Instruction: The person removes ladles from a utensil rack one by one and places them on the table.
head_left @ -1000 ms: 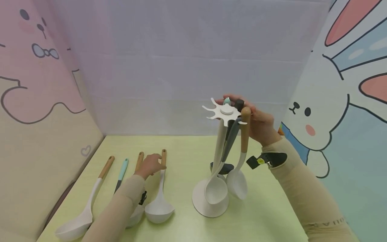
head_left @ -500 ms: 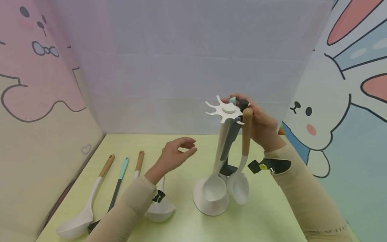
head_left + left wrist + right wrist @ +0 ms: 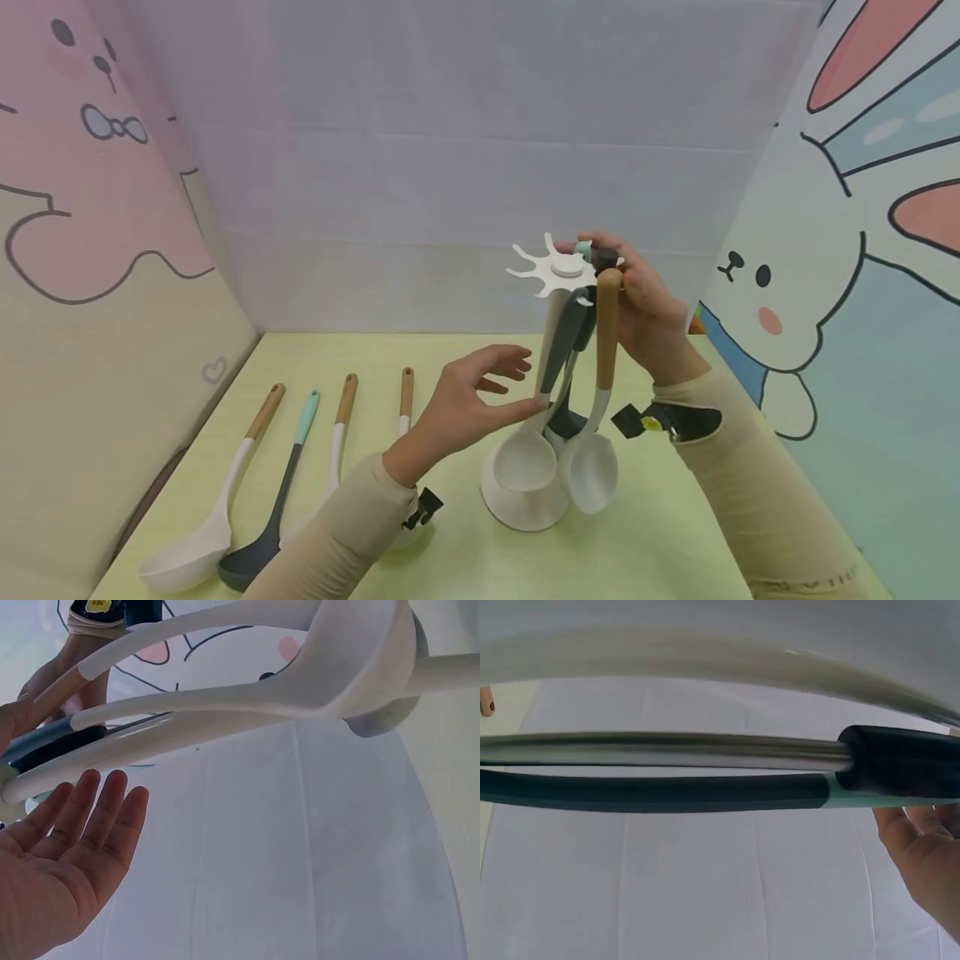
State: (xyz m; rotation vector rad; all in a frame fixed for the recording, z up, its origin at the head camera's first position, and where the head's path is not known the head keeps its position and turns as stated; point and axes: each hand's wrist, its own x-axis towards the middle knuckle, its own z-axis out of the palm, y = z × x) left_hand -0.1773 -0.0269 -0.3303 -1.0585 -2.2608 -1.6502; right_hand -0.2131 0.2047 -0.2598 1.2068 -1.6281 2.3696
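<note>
Four utensils lie in a row on the pale green table (image 3: 637, 542), lower left of the head view: a white ladle (image 3: 240, 467) with a wooden end, a dark ladle (image 3: 288, 479) with a turquoise end, then a third utensil (image 3: 347, 400) and a fourth utensil (image 3: 407, 392), both white and wood; the left sleeve (image 3: 341, 521) covers much of the lower parts of these last two. A pale cloth (image 3: 450, 208) fills the upper middle, with a pink cartoon panel (image 3: 112, 208) at left and a rabbit panel (image 3: 795, 292) at right. Right of centre, a white rack (image 3: 566, 266) with a clawed top carries a grey-handled ladle (image 3: 564, 342) and a wooden-handled ladle (image 3: 609, 325) in front, a black handle (image 3: 606, 259) and a turquoise handle (image 3: 583, 248) behind; the front ones partly screen the right fingers. Near the centre, the left hand (image 3: 468, 408) has its fingers loosely spread and its thumb out to the neck of the grey-handled ladle, contact uncertain; the left wrist view shows its palm unfolded and holding nothing. The right hand (image 3: 647, 304) reaches behind the rack's top, its fingers against the turquoise handle at the right wrist view's right edge; with the fingertips hidden, I cannot tell whether it grips.
</note>
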